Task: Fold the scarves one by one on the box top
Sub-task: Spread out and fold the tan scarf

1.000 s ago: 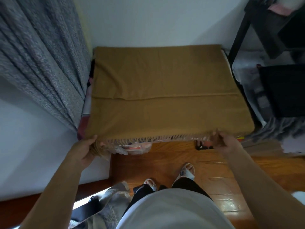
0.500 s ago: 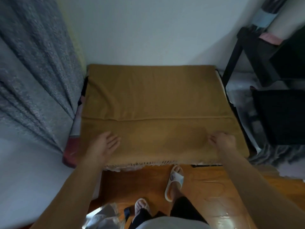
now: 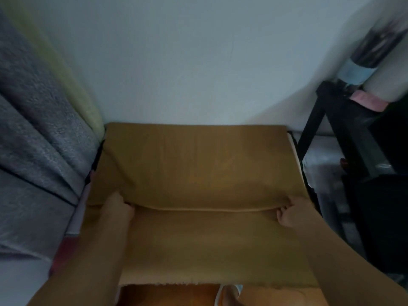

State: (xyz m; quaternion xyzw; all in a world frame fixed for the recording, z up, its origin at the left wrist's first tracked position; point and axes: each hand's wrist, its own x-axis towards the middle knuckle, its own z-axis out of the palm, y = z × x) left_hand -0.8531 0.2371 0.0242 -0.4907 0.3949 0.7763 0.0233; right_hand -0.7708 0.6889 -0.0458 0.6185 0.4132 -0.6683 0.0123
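Observation:
A mustard-brown scarf lies spread over the box top and covers it, its fringed end hanging at the near edge. A folded edge runs across its middle from left to right. My left hand grips the left end of that folded edge. At the right end, my right hand pinches the same edge with curled fingers. The edge sags slightly between the two hands. The box itself is hidden under the scarf except for a red and white strip of its left side.
A grey curtain hangs close on the left. A black shelf frame with dark items stands right of the box. The white wall is directly behind. Wooden floor and a slipper show below the near edge.
Both hands left the fringed near edge, crossed the scarf's near half and now grip the folded edge at its middle. The camera tilted up towards the wall.

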